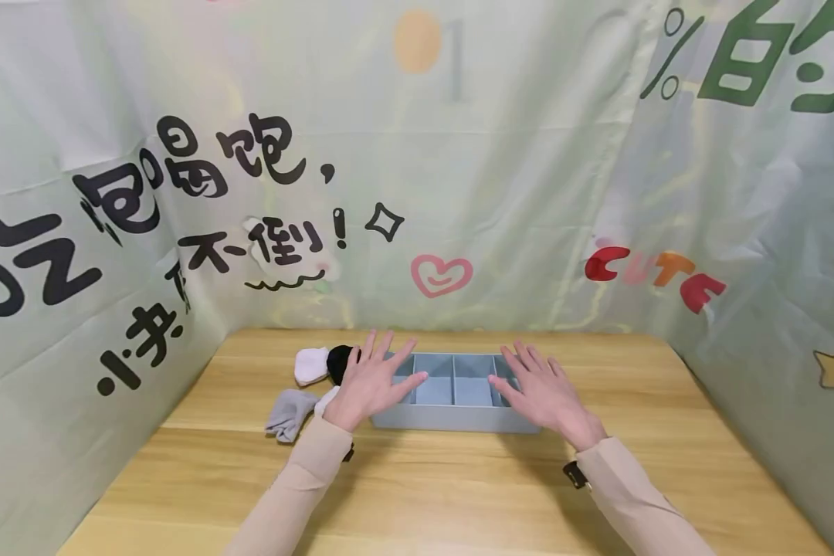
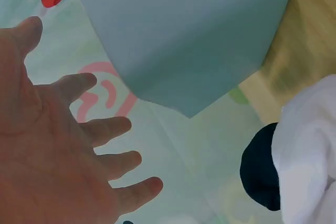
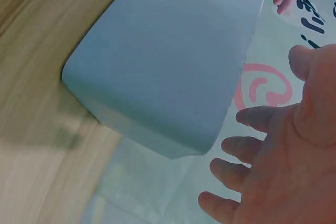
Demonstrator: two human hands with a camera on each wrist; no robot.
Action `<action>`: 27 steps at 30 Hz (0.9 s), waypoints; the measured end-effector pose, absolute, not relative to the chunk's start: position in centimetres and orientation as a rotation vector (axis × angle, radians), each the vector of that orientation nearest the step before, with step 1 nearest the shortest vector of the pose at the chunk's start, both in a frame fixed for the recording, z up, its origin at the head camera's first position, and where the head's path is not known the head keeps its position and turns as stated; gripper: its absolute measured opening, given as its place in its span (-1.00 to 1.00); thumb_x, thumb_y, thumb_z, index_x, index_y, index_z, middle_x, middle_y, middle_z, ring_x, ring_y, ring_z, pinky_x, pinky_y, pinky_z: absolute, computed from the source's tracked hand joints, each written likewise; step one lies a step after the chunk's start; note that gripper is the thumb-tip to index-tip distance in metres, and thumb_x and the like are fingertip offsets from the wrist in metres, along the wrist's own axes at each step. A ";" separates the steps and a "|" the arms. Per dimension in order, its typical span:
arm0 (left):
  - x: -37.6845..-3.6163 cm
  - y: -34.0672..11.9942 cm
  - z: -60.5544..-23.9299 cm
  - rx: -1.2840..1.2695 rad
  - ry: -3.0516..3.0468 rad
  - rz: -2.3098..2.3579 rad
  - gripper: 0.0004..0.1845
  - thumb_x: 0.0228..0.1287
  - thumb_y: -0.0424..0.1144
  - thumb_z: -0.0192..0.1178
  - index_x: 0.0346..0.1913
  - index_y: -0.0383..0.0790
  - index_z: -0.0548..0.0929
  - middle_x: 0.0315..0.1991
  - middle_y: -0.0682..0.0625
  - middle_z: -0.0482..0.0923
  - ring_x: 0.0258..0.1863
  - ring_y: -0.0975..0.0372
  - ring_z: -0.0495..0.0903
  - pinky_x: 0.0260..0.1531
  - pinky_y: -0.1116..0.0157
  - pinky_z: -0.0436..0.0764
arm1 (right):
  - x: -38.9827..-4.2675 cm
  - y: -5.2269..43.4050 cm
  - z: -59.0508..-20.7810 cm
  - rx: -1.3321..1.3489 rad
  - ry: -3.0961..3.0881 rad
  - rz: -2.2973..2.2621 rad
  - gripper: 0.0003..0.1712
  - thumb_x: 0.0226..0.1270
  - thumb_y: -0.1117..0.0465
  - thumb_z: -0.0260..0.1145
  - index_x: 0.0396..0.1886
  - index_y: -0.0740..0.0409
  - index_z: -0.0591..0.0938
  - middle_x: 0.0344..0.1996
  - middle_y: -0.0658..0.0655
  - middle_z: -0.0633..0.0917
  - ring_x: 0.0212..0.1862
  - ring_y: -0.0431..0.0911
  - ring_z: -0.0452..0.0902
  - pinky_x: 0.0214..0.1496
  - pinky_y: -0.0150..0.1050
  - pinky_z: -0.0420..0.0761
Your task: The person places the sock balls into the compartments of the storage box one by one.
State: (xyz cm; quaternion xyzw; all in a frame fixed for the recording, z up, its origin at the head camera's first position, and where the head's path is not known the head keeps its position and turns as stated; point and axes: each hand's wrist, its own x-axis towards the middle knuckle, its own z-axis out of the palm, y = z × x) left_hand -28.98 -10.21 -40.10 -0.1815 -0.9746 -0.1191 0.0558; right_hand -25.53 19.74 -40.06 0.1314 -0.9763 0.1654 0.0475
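A blue-grey divided box (image 1: 456, 418) stands on the table, its compartments facing up. Above its left end I hold my left hand (image 1: 373, 384) with fingers spread, palm down and nothing in it. My right hand (image 1: 545, 390) hovers the same way over the right end. In the left wrist view the left hand (image 2: 58, 135) shows straight, parted fingers beside the box wall (image 2: 184, 35). The right wrist view has the right hand (image 3: 283, 145) likewise spread beside the box (image 3: 157, 66). The left hand hides part of the box's left compartment.
Left of the box lie several small bundled cloth pieces, sock-like: a pale one (image 1: 311, 366), a black one (image 1: 340, 363), a grey one (image 1: 291, 415) and a white one (image 1: 325, 401) partly behind the left hand. A printed curtain (image 1: 514, 193) encloses the wooden table (image 1: 431, 494).
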 end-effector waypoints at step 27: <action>-30.2 -16.4 -41.3 -0.572 -2.706 -1.393 -0.49 0.43 0.15 0.07 0.31 0.02 0.51 0.23 -0.01 0.55 0.20 0.09 0.52 0.16 0.01 0.51 | -25.5 22.8 -41.4 0.334 -2.728 1.120 -0.45 0.34 0.13 0.35 0.24 0.33 0.53 0.30 0.37 0.47 0.10 0.25 0.59 -0.05 -0.04 0.69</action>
